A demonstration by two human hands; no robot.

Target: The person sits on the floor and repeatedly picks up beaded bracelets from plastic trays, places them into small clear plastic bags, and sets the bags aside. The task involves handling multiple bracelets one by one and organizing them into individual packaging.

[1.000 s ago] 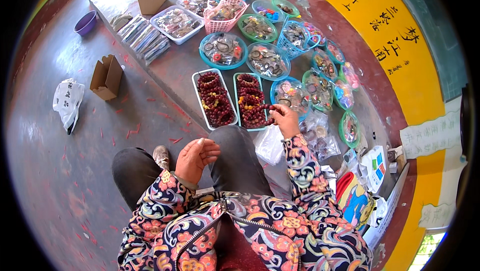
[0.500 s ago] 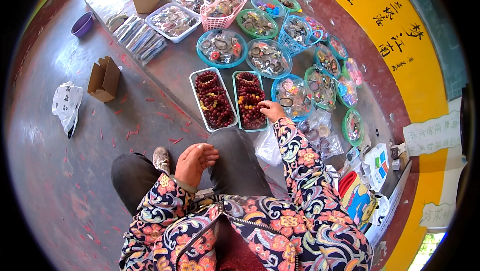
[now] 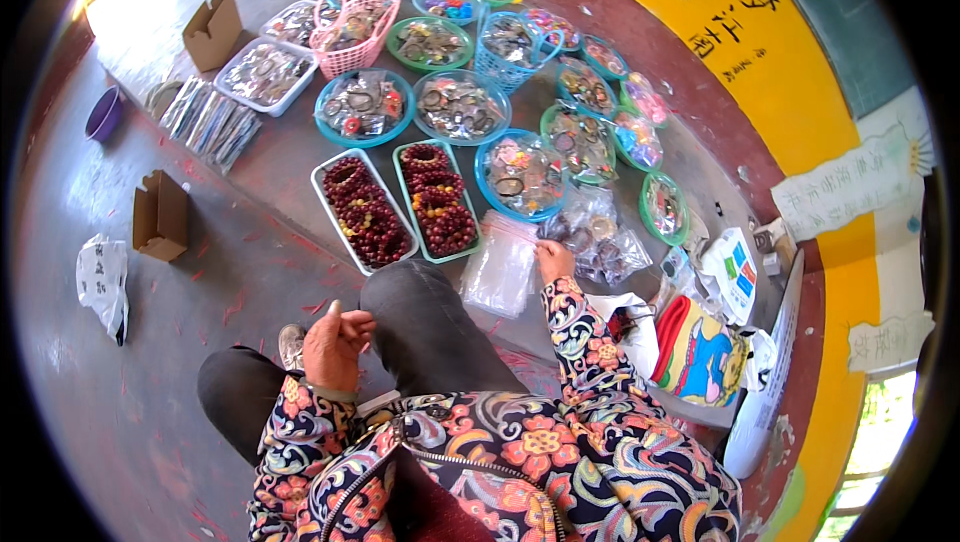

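Note:
My right hand (image 3: 555, 260) has its fingers closed at the upper right edge of a stack of clear plastic bags (image 3: 497, 270) on the floor, by my knee. My left hand (image 3: 338, 347) is raised beside my bent leg, thumb up, fingers loosely curled and apart from the thumb, with nothing in it. Beyond my knee, two shallow trays stand side by side: a white tray (image 3: 320, 182) and a pale green tray (image 3: 400, 168). Dark red bead bracelets (image 3: 372, 222) with some yellow beads fill both.
Round baskets of bagged trinkets, such as a blue basket (image 3: 482, 180), spread behind the trays. Bagged bracelets (image 3: 605, 242) lie past my right hand. A folded colourful cloth (image 3: 700, 347) sits at the right. Cardboard boxes (image 3: 160, 217) and a white bag (image 3: 102, 277) stand left.
My right hand has left the bracelets in the green tray and come back to the plastic bags. My left hand's thumb now points up. The whole view has shifted.

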